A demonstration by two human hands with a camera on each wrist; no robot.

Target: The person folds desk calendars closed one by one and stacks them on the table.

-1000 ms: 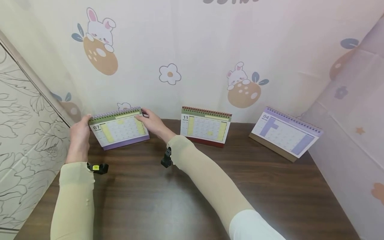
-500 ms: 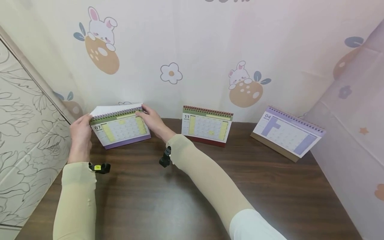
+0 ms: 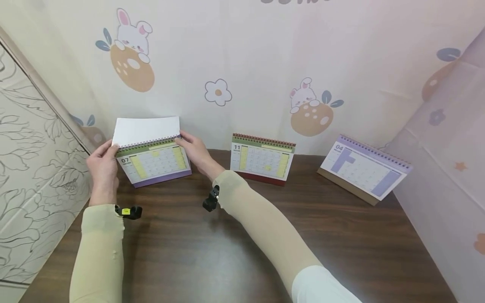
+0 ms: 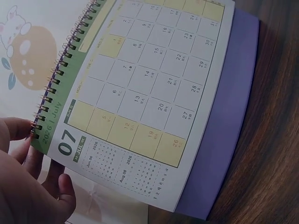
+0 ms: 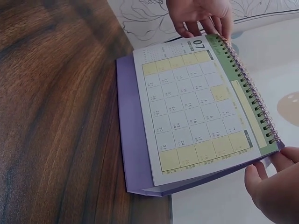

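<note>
A desk calendar (image 3: 157,162) showing 07 stands at the back left, with a green header, yellow side columns and a purple base. My left hand (image 3: 103,168) pinches its upper left corner; in the left wrist view the fingers (image 4: 14,128) lie at the end of the wire coil (image 4: 56,74). At the upper right corner, my right hand (image 3: 198,155) pinches the coil end, thumb in front. A blank white sheet (image 3: 147,131) stands up behind the coil, between both hands. The fingertips behind the calendar are hidden in the head view.
A second desk calendar (image 3: 261,162), showing 11 on a red base, stands mid-back. A third calendar (image 3: 363,168), showing 04 with a purple header and brown base, stands angled at right. Patterned cloth (image 3: 257,50) hangs close behind them over the dark wooden table (image 3: 212,252).
A white sheet has risen from behind the 07 calendar's coil and now stands upright above it. Both hands stay at the top corners. The other two calendars have not moved.
</note>
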